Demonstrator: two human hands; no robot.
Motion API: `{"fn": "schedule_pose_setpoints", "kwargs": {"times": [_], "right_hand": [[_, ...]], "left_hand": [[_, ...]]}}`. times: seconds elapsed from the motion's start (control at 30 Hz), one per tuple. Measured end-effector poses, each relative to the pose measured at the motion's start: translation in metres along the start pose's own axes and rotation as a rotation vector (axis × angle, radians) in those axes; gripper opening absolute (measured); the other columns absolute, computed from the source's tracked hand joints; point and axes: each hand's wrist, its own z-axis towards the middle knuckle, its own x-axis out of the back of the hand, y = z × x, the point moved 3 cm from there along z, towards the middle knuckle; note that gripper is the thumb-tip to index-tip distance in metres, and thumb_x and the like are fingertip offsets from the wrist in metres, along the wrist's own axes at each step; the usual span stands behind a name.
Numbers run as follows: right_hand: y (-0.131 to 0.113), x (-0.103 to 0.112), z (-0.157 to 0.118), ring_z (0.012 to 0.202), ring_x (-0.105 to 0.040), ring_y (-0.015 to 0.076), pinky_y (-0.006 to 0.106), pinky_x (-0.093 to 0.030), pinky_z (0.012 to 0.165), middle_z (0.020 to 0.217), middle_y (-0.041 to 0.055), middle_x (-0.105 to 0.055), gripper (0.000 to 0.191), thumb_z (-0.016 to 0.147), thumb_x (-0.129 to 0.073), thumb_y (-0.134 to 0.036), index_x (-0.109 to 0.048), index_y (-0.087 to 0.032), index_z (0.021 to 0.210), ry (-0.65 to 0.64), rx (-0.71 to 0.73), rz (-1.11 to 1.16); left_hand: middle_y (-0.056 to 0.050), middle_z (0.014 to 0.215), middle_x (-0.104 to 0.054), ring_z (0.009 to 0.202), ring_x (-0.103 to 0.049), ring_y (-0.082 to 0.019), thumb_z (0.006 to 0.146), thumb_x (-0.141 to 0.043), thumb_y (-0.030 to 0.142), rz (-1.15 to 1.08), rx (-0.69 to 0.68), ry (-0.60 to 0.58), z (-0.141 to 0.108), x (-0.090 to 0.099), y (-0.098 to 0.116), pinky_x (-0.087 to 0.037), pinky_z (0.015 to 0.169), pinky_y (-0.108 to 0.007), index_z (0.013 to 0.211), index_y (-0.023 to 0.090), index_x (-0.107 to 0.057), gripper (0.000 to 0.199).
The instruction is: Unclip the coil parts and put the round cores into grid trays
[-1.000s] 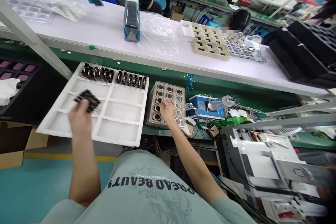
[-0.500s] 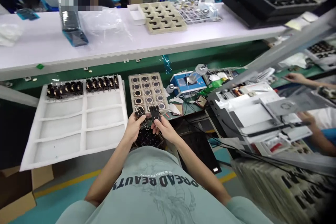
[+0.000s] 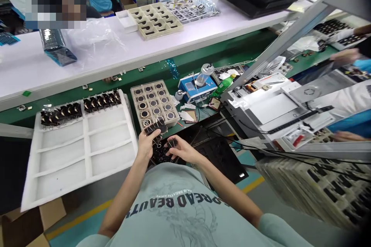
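Note:
My left hand point(image 3: 146, 143) is closed on a small dark round part point(image 3: 162, 129) with black binder clips point(image 3: 153, 126) clamped on its edge, their wire handles sticking out. To its right my right hand point(image 3: 183, 149) pinches one loose black binder clip point(image 3: 172, 143), apart from the part. Below both hands a container of shiny black binder clips point(image 3: 159, 155) is partly hidden. Just beyond the left hand lies a clear compartment tray point(image 3: 136, 102) of round parts with dark mesh-like faces. A white foam tray point(image 3: 89, 150) on the left holds rows of clipped parts point(image 3: 102, 101) along its far edge.
A blue device point(image 3: 193, 92) and a green bottle point(image 3: 226, 84) stand beyond my right hand. A grey machine point(image 3: 266, 110) and a slanting metal post point(image 3: 278, 50) are to the right, with a co-worker's arm point(image 3: 348, 94) behind. A white shelf point(image 3: 101, 61) crosses ahead.
My right hand has drawn back from the part and lowered toward the clip container, now pinching a loose clip. The left hand still holds its part. The view has shifted to the right.

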Motion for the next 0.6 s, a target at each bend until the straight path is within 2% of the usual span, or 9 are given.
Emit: {"fn": "schedule_pose_setpoints", "kwargs": {"times": [0.07,0.1,0.2,0.27,0.33,0.43,0.5,0.57,0.6], "right_hand": [[0.006,-0.004,0.0,0.082,-0.07,0.0173,0.026,-0.058,0.057,0.098,0.0029,-0.064,0.05,0.078,-0.075,-0.049,-0.05,-0.025,0.114,-0.014,-0.044,0.075],[0.009,-0.008,0.001,0.08,-0.068,0.0173,0.026,-0.056,0.055,0.094,0.0027,-0.064,0.047,0.079,-0.074,-0.051,-0.053,-0.023,0.111,-0.015,-0.072,0.063],[0.008,-0.018,0.005,0.058,-0.06,0.0145,0.023,-0.046,0.046,0.068,0.0001,-0.061,0.036,0.084,-0.066,-0.054,-0.061,-0.018,0.086,0.003,-0.104,-0.126],[0.005,-0.021,0.004,0.048,-0.055,0.0122,0.023,-0.041,0.047,0.055,-0.0016,-0.056,0.038,0.087,-0.064,-0.051,-0.061,-0.017,0.071,0.009,-0.089,-0.255],[0.005,-0.019,-0.001,0.045,-0.054,0.0115,0.023,-0.041,0.05,0.051,-0.0016,-0.057,0.04,0.09,-0.061,-0.048,-0.062,-0.016,0.067,-0.004,-0.088,-0.32],[0.018,-0.008,-0.005,0.048,-0.059,0.013,0.025,-0.045,0.056,0.056,0.0004,-0.064,0.04,0.09,-0.061,-0.049,-0.067,-0.015,0.071,-0.03,-0.164,-0.41],[0.037,0.003,-0.001,0.057,-0.066,0.0169,0.027,-0.049,0.063,0.066,0.0037,-0.071,0.039,0.087,-0.065,-0.052,-0.071,-0.014,0.083,-0.005,-0.265,-0.496],[0.056,0.014,0.007,0.083,-0.073,0.0242,0.031,-0.053,0.078,0.091,0.0105,-0.076,0.044,0.079,-0.076,-0.05,-0.072,-0.014,0.103,0.082,-0.33,-0.588],[0.062,0.02,0.012,0.099,-0.071,0.0278,0.034,-0.053,0.088,0.107,0.0143,-0.075,0.053,0.075,-0.081,-0.048,-0.07,-0.014,0.113,0.146,-0.332,-0.624]], "left_hand": [[-0.004,0.084,-0.073,0.077,-0.067,-0.018,0.051,-0.093,0.027,0.0,0.004,-0.004,-0.002,-0.001,-0.006,-0.052,0.078,-0.032,0.086,0.015,-0.07,0.044],[-0.004,0.085,-0.073,0.078,-0.068,-0.018,0.051,-0.093,0.027,0.004,0.016,-0.009,-0.003,-0.002,-0.01,-0.052,0.079,-0.032,0.086,0.015,-0.07,0.044],[-0.004,0.088,-0.074,0.08,-0.068,-0.018,0.05,-0.093,0.025,0.015,0.065,-0.014,-0.005,-0.004,-0.026,-0.052,0.079,-0.031,0.088,0.015,-0.07,0.046],[-0.005,0.09,-0.074,0.079,-0.067,-0.017,0.05,-0.093,0.024,0.01,0.093,-0.011,-0.005,-0.004,-0.035,-0.053,0.078,-0.031,0.089,0.014,-0.07,0.046],[-0.005,0.089,-0.074,0.077,-0.067,-0.016,0.05,-0.093,0.024,-0.008,0.115,0.016,-0.005,-0.002,-0.039,-0.053,0.077,-0.03,0.088,0.014,-0.07,0.046],[-0.004,0.09,-0.074,0.079,-0.068,-0.016,0.049,-0.094,0.025,-0.06,0.106,0.081,-0.001,0.003,-0.036,-0.055,0.077,-0.03,0.088,0.015,-0.069,0.047],[-0.004,0.091,-0.073,0.081,-0.069,-0.017,0.05,-0.093,0.025,-0.075,0.058,0.112,0.001,0.009,-0.03,-0.057,0.078,-0.033,0.089,0.017,-0.068,0.047],[-0.003,0.092,-0.072,0.081,-0.069,-0.017,0.052,-0.093,0.025,-0.041,-0.013,0.151,0.003,0.016,-0.024,-0.058,0.077,-0.034,0.092,0.018,-0.067,0.048],[-0.003,0.093,-0.071,0.08,-0.068,-0.017,0.053,-0.092,0.026,-0.005,-0.045,0.171,0.003,0.021,-0.022,-0.059,0.075,-0.033,0.095,0.018,-0.066,0.05]]}}
